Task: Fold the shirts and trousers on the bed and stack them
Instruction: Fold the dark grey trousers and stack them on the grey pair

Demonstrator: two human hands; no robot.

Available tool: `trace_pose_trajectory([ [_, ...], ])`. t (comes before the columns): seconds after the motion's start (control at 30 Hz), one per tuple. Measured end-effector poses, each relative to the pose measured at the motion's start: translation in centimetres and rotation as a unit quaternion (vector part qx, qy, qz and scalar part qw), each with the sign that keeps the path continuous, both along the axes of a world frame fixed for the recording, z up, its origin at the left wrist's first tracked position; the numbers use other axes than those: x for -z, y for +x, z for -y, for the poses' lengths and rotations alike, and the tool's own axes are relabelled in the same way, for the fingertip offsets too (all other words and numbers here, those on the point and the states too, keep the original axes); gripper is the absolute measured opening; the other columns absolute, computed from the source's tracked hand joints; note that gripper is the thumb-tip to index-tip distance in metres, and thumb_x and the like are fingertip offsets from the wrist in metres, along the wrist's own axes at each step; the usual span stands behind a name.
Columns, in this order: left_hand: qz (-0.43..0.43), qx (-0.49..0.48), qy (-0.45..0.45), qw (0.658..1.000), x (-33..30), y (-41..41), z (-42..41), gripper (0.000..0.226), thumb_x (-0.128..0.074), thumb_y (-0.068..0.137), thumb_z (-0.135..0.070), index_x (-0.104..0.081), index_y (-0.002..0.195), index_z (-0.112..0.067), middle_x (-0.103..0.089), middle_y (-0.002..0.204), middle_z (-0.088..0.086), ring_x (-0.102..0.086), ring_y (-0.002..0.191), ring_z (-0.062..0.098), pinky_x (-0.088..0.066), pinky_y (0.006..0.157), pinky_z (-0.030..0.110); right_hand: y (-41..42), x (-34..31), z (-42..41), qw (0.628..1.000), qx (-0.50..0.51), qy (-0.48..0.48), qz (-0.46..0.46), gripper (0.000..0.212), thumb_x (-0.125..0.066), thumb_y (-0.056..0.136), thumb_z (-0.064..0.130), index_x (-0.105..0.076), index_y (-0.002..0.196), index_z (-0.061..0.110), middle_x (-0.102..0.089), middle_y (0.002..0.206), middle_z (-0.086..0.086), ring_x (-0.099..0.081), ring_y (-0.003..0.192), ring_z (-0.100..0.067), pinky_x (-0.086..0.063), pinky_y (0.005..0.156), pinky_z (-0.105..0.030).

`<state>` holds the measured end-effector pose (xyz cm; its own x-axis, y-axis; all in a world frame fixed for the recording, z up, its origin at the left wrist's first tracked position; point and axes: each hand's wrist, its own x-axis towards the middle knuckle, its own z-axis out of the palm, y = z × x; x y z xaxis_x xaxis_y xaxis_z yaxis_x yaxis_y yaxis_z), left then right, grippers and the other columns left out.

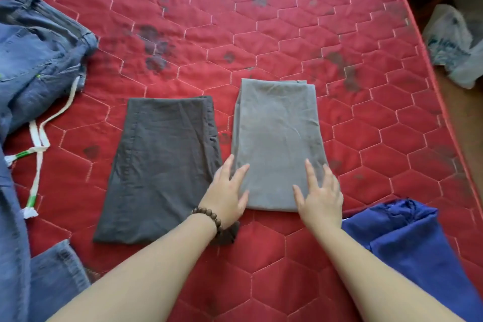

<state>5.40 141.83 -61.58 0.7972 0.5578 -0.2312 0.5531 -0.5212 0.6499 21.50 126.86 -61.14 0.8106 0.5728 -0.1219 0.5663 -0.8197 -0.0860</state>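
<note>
A light grey folded garment [277,133] lies flat in the middle of the red quilted bed [261,21]. My left hand [228,192], with a bead bracelet on its wrist, rests with straight fingers on the garment's near left corner. My right hand [320,195] lies flat on its near right corner. To the left of it, a dark grey folded garment [162,167] lies flat, touching my left hand's side. A crumpled blue garment [413,240] sits at the near right. A heap of denim clothes [36,55] with a white drawstring [39,144] fills the left side.
The bed's right edge [441,91] runs down the right side, with floor and a pale plastic bag [454,42] beyond it. More denim [56,277] lies at the near left. Dark stains mark the quilt at the far middle.
</note>
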Motion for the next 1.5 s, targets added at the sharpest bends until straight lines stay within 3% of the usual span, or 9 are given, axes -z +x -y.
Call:
trace_pose_trajectory([
  [0.2, -0.104, -0.096, 0.019, 0.990, 1.4, 5.5, -0.9, 0.059, -0.061, 0.087, -0.036, -0.040, 0.142, -0.034, -0.020, 0.148, 0.017, -0.028, 0.127, 0.038, -0.032, 0.108, 0.039, 6.5, 1.7, 0.7, 0.994, 0.009, -0.015, -0.109, 0.077, -0.052, 0.090, 0.054, -0.006, 0.150, 0.043, -0.017, 0.156, -0.012, -0.028, 0.135, -0.035, -0.033, 0.105, -0.046],
  [0.37, -0.069, -0.137, -0.054, 0.987, 1.5, 6.3, -2.0, 0.050, -0.065, 0.084, -0.027, -0.049, 0.131, -0.036, -0.033, 0.122, 0.008, -0.057, 0.097, 0.032, -0.042, 0.096, 0.029, 8.0, 1.5, -0.1, 0.974, 0.007, 0.048, -0.221, 0.081, -0.060, 0.087, 0.048, -0.005, 0.145, 0.055, -0.035, 0.122, -0.004, -0.055, 0.089, -0.025, -0.046, 0.086, -0.035],
  [0.47, -0.078, -0.125, -0.052, 0.988, 1.0, 6.9, -2.1, 0.055, -0.064, 0.085, -0.033, -0.045, 0.136, -0.039, -0.040, 0.109, 0.004, -0.056, 0.097, 0.027, -0.042, 0.090, 0.028, 8.8, 1.0, -0.6, 0.965, -0.006, 0.054, -0.258, 0.081, -0.062, 0.088, 0.041, -0.007, 0.146, 0.053, -0.040, 0.111, -0.001, -0.054, 0.090, -0.021, -0.044, 0.086, -0.034],
  [0.6, -0.091, -0.121, 0.002, 0.988, -0.6, 7.6, -1.2, 0.061, -0.060, 0.089, -0.028, -0.037, 0.145, -0.037, -0.041, 0.116, 0.006, -0.057, 0.090, 0.027, -0.050, 0.083, 0.035, 8.6, -0.5, -1.2, 0.970, -0.023, 0.071, -0.231, 0.067, -0.057, 0.091, 0.020, -0.027, 0.149, 0.036, -0.051, 0.126, -0.001, -0.053, 0.112, -0.023, -0.042, 0.093, -0.034],
  [0.83, -0.102, -0.114, 0.084, 0.985, -4.6, 5.7, 0.8, 0.065, -0.047, 0.091, -0.011, -0.030, 0.148, -0.036, -0.032, 0.141, 0.005, -0.051, 0.065, 0.024, -0.046, 0.063, 0.032, 2.8, -5.6, -3.0, 0.986, -0.030, 0.113, -0.118, 0.059, -0.043, 0.089, 0.005, -0.046, 0.139, 0.035, -0.061, 0.127, 0.008, -0.059, 0.106, -0.026, -0.046, 0.079, -0.037],
  [0.97, -0.086, -0.136, 0.106, 0.981, -6.6, 0.9, 0.0, 0.066, -0.048, 0.089, -0.012, -0.031, 0.148, -0.037, -0.030, 0.146, 0.005, -0.059, 0.068, 0.030, -0.037, 0.059, 0.030, -3.3, -8.2, -4.7, 0.980, -0.056, 0.162, -0.104, 0.060, -0.048, 0.086, 0.004, -0.047, 0.140, 0.032, -0.058, 0.134, 0.007, -0.061, 0.108, -0.027, -0.051, 0.081, -0.039],
  [1.13, -0.064, -0.164, 0.111, 0.978, -8.6, -7.4, -2.9, 0.063, -0.055, 0.086, -0.009, -0.042, 0.144, -0.031, -0.040, 0.138, 0.011, -0.059, 0.063, 0.034, -0.045, 0.055, 0.035, -11.5, -9.5, -8.0, 0.969, -0.100, 0.195, -0.112, 0.061, -0.053, 0.085, 0.002, -0.048, 0.140, 0.029, -0.055, 0.138, 0.002, -0.062, 0.112, -0.026, -0.054, 0.079, -0.041],
  [1.4, -0.050, -0.176, 0.088, 0.979, -7.1, -16.1, -6.4, 0.061, -0.060, 0.085, -0.010, -0.046, 0.141, -0.031, -0.046, 0.133, 0.015, -0.061, 0.065, 0.036, -0.049, 0.057, 0.038, -19.5, -7.1, -11.5, 0.964, -0.111, 0.203, -0.127, 0.064, -0.057, 0.080, -0.005, -0.054, 0.135, 0.026, -0.060, 0.133, 0.001, -0.069, 0.093, -0.029, -0.056, 0.066, -0.040],
  [1.5, -0.081, -0.155, 0.064, 0.983, -4.7, -17.7, -7.4, 0.070, -0.059, 0.088, -0.018, -0.029, 0.148, -0.037, -0.033, 0.146, 0.015, -0.064, 0.088, 0.034, -0.050, 0.071, 0.036, -20.2, -5.2, -11.6, 0.971, -0.107, 0.169, -0.130, 0.063, -0.055, 0.085, 0.000, -0.048, 0.139, 0.031, -0.056, 0.137, 0.007, -0.068, 0.086, -0.028, -0.052, 0.062, -0.036],
])
